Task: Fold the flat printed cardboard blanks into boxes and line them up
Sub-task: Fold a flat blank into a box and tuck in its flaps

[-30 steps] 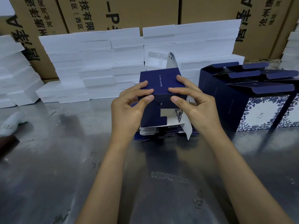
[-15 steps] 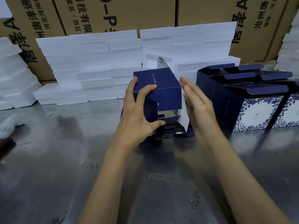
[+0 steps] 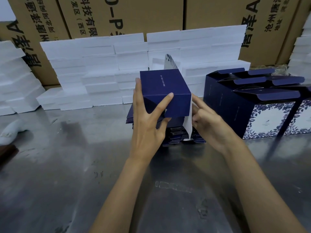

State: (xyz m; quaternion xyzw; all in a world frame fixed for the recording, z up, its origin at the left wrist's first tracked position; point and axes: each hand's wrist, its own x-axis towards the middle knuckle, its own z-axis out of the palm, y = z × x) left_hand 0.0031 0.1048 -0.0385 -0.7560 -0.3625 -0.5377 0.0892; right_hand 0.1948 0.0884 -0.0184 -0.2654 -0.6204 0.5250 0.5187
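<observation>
A half-folded navy box (image 3: 165, 88) is held up over a low stack of flat navy blanks (image 3: 178, 136) on the steel table. My left hand (image 3: 149, 118) grips the box's left side, index finger laid across its near face, thumb under a flap. My right hand (image 3: 204, 121) is at the box's right edge, fingers curled against the white inside of a hanging flap (image 3: 188, 118). A printed flap (image 3: 170, 62) sticks up behind. Several folded boxes (image 3: 262, 105) with open tops stand in a row at the right.
Stacks of white foam slabs (image 3: 101, 73) line the back of the steel table (image 3: 75, 165), with large brown cartons (image 3: 127, 15) behind them. More foam (image 3: 13, 78) sits at the far left, and a pale cloth-like object (image 3: 10, 132) lies near the left edge.
The box has been turned and lifted slightly. My left hand moved from its near top edge round to its left side; my right hand slid to the right edge and curled onto the white flap.
</observation>
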